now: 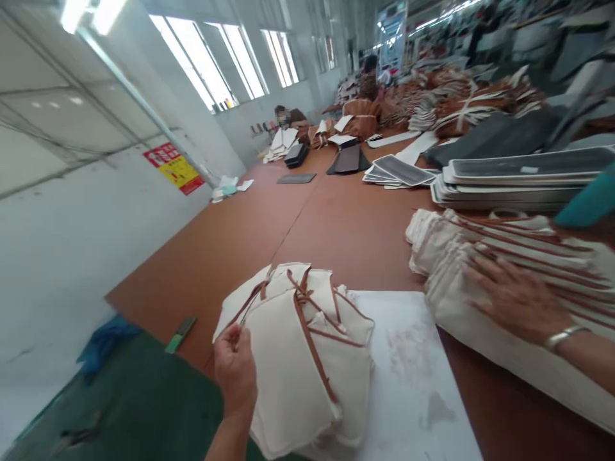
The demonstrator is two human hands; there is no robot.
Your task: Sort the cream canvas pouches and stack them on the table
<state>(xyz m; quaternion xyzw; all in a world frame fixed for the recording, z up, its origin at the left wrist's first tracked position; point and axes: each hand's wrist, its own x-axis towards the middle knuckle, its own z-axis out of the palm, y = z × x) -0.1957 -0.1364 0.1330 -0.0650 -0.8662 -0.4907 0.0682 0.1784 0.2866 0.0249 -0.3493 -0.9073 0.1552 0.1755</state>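
My left hand (235, 368) is closed in a pinch at the left edge of a cream fabric piece with brown trim (288, 358). A thin dark sliver shows above the fingertips; I cannot make out what it is. Several such pieces lie fanned in a loose pile, partly over a white sheet (413, 365) with reddish smudges. To the right, my right hand (519, 294) rests flat, fingers spread and slightly blurred, on a thick stack of cream fabric pieces with brown edging (456, 282). A metal bracelet (567, 335) circles that wrist.
The brown table (307, 218) runs back along the wall. Dark-faced panels (528, 169) are stacked behind the right-hand stack, with a teal object (589, 198) beside them. A green-and-dark tool (181, 335) lies near the left edge. People sit farther back among brown bundles (451, 96).
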